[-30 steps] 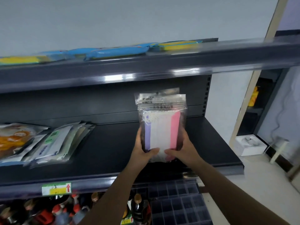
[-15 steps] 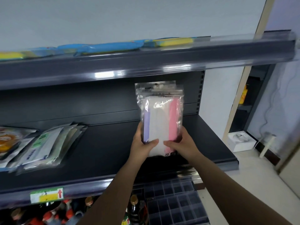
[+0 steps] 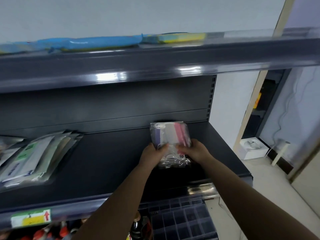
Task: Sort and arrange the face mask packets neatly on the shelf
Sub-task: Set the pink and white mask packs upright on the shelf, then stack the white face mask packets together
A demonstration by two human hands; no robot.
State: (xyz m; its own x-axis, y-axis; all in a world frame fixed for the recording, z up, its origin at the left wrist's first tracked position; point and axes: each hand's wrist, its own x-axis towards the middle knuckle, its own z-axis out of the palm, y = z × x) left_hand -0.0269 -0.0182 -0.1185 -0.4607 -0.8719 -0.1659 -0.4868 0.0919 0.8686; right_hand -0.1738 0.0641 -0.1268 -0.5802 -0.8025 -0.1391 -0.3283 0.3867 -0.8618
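Your left hand (image 3: 152,154) and right hand (image 3: 194,150) both grip clear plastic mask packet with purple, white, pink masks (image 3: 170,135), centre-right of frame, low over dark grey shelf (image 3: 107,161).

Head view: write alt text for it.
Both hands, left hand and right hand, hold a clear mask packet low over the dark middle shelf; more packets lie stacked at left.

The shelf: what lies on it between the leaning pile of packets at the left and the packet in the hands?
Nothing: in the head view only bare dark shelf lies between the leaning pile of packets and the held mask packet.
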